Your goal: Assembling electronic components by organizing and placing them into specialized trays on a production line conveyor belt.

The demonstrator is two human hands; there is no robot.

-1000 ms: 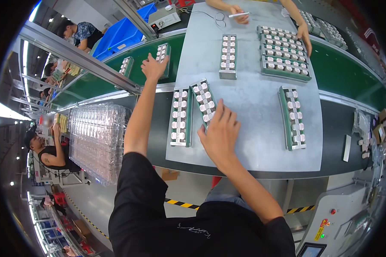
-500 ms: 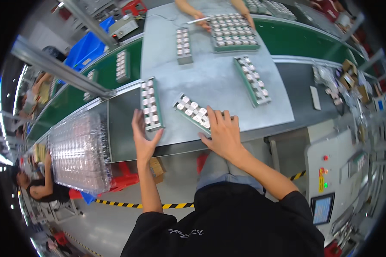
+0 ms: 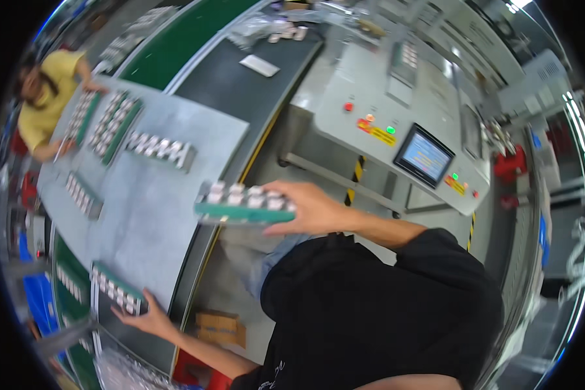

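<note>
My right hand [image 3: 312, 207] grips one end of a green-sided rack [image 3: 244, 207] with rows of white-topped pieces, lifted clear of the table. At the table's near edge, a similar rack [image 3: 115, 286] lies with its end between the thumb and fingers of my left hand [image 3: 151, 318]. A third rack [image 3: 159, 149] rests nearer the table's far right part. Beyond it stands a wider block of the same pieces [image 3: 114, 127], and a narrow rack [image 3: 81, 195] lies to its left.
Opposite, a co-worker in yellow [image 3: 58, 91] reaches onto the metal table [image 3: 149, 221]. To the right is a grey machine [image 3: 331, 91] with a screen [image 3: 425, 156], lit buttons and another rack [image 3: 404, 65] on top. A cardboard box [image 3: 220, 328] sits on the floor below.
My view has swung right toward the machine. My right hand has picked the angled rack up off the table and carried it right. My left hand stays at the other rack's end.
</note>
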